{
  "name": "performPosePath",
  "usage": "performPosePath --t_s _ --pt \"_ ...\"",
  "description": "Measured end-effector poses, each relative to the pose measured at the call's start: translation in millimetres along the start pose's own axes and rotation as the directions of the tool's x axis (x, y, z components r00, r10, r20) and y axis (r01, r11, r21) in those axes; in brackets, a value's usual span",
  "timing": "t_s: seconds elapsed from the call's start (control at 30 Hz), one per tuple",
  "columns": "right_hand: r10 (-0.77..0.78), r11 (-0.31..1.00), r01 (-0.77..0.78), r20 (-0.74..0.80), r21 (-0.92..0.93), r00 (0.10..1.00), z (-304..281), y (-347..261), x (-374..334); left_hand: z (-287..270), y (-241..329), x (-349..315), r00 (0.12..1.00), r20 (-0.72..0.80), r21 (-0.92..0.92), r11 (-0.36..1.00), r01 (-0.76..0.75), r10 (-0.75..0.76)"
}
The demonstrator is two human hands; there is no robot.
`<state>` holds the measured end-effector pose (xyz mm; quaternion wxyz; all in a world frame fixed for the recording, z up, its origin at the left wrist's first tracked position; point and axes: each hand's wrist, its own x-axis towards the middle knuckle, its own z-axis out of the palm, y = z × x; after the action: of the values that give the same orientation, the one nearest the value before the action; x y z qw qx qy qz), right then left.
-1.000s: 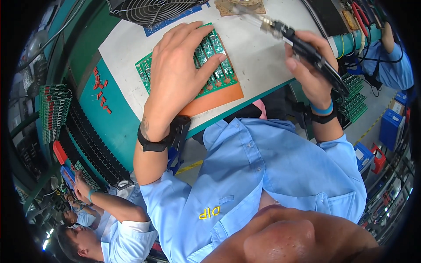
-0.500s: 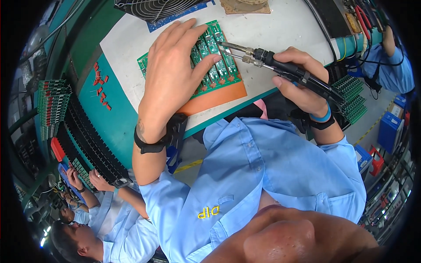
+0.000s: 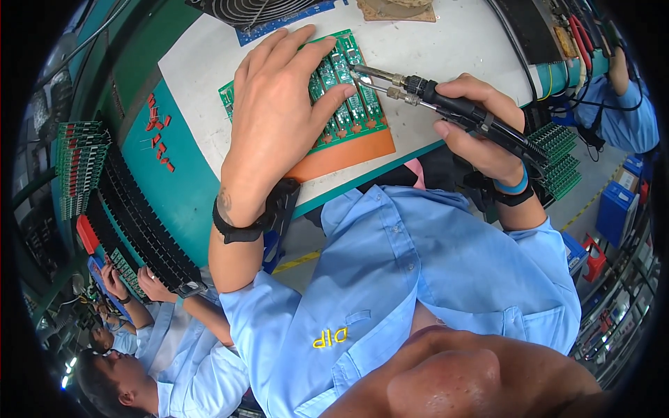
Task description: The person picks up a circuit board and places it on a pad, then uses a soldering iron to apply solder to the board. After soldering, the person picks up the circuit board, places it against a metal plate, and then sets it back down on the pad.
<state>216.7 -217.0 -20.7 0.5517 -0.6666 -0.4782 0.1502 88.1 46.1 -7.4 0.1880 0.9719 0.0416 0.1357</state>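
Observation:
My left hand (image 3: 275,115) lies spread over a green circuit board panel (image 3: 346,94), its fingers stretched toward the far edge and its thumb on the board. The hand covers much of the panel's left half. Under the panel, an orange sheet (image 3: 341,161) sticks out along the near side. My right hand (image 3: 484,129) is wrapped round a black soldering iron (image 3: 460,109) with a thin metal feed tube alongside. The iron points left, its tip at the right part of the panel. Whether the tip touches a joint is too small to tell.
White paper (image 3: 198,63) covers the teal bench. Loose red components (image 3: 159,136) lie at left, beside black slotted racks (image 3: 150,223) and stacked boards (image 3: 80,167). A fan (image 3: 258,14) stands at the far side. More boards (image 3: 557,160) sit at right. A co-worker's hands (image 3: 136,282) are lower left.
The iron's tip sits slightly farther right and higher in the picture, still over the panel's right part. My left hand stays spread on the board.

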Motion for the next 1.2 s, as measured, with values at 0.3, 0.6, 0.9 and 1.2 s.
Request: performPosePath --t_s 0.3,0.6,0.9,1.2 --pt "0.035 0.999 -0.034 -0.062 0.016 0.997 3 -3 1 0 0 0 1.000 0.000 0.004 1.000 -0.005 0.005" --pt "-0.028 0.999 0.029 -0.037 0.030 0.999 -3 -7 -3 -3 0 0 1.000 -0.001 0.021 1.000 -0.005 0.005" --pt "-0.051 0.999 0.051 -0.001 0.015 0.999 9 -4 6 -17 1 -4 0.999 0.030 0.098 0.995 -0.020 0.017" --pt "-0.031 0.999 0.031 0.032 -0.011 0.999 10 -5 10 -13 -3 -6 0.999 0.036 0.053 0.998 0.020 -0.022"
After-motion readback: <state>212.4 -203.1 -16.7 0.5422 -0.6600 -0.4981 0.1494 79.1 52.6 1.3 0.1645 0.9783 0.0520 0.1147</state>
